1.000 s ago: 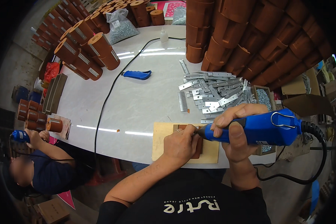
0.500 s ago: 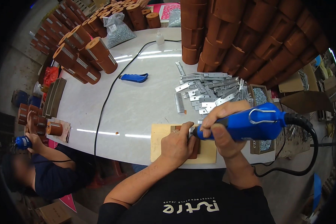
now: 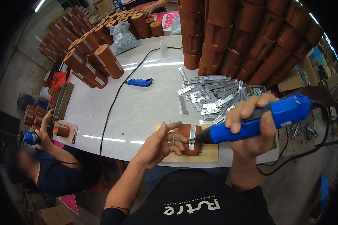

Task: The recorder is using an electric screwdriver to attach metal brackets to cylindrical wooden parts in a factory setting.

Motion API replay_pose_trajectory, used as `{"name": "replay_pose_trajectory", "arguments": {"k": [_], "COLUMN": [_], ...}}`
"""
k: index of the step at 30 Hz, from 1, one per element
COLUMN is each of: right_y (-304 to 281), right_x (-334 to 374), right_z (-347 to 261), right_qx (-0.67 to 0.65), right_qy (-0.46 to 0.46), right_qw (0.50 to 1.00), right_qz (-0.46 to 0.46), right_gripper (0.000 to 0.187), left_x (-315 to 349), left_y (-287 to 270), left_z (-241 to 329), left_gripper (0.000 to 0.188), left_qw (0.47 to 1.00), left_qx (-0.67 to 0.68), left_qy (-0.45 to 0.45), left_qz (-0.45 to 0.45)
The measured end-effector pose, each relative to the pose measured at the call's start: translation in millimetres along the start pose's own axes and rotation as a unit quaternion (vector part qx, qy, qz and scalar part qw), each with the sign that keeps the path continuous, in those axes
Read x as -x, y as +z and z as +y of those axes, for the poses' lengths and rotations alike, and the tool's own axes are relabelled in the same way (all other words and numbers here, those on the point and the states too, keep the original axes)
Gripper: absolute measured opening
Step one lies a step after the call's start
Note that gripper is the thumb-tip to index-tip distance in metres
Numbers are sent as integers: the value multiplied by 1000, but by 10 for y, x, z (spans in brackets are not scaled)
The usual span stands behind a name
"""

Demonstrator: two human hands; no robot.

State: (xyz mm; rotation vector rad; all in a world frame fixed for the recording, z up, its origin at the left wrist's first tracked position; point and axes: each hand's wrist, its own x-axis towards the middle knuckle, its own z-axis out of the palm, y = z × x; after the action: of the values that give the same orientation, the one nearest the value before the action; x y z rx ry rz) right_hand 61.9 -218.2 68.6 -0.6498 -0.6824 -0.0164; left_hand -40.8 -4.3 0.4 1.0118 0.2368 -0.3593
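Observation:
My right hand (image 3: 251, 129) is wrapped round a blue electric screwdriver (image 3: 229, 133) with a black nose. Its tip points left at a silver metal plate (image 3: 192, 133), which lies in a reddish-brown cylinder (image 3: 183, 129). Whether the tip touches the plate I cannot tell. The cylinder rests on a pale yellow board (image 3: 210, 156) at the table's near edge. Left of it my left hand (image 3: 156, 146) is open, with a ring on one finger. Its fingers are spread, their tips over or against the cylinder's left side.
A pile of metal plates (image 3: 210, 93) lies beyond the board, before tall stacked brown cylinders (image 3: 218, 37). A blue knife (image 3: 139, 82), a black cable (image 3: 112, 99), a small bottle (image 3: 163, 46) and a bag of screws (image 3: 124, 41) lie farther left. A co-worker (image 3: 60, 168) sits at left.
My left hand has come off the cylinder toward the left and opened. The screwdriver has shifted slightly right and tilted, so the cylinder and its plate now show. The whole view has shifted slightly.

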Motion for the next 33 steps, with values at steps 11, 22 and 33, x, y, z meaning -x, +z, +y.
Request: {"name": "replay_pose_trajectory", "arguments": {"k": [11, 22, 33], "right_y": [140, 101, 68], "right_x": [157, 156, 135], "right_z": [74, 77, 53], "right_qx": [-19, 42, 7], "right_qy": [4, -12, -23], "right_qw": [999, 999, 999], "right_qz": [46, 17, 37], "right_gripper": [26, 27, 27], "left_x": [34, 102, 84], "left_y": [290, 236, 126], "left_z": [-31, -165, -358], "left_gripper": [76, 32, 21], "left_qw": [994, 998, 982], "left_qx": [109, 63, 187], "left_qy": [1, -2, 0], "left_qz": [-18, 14, -15]}}
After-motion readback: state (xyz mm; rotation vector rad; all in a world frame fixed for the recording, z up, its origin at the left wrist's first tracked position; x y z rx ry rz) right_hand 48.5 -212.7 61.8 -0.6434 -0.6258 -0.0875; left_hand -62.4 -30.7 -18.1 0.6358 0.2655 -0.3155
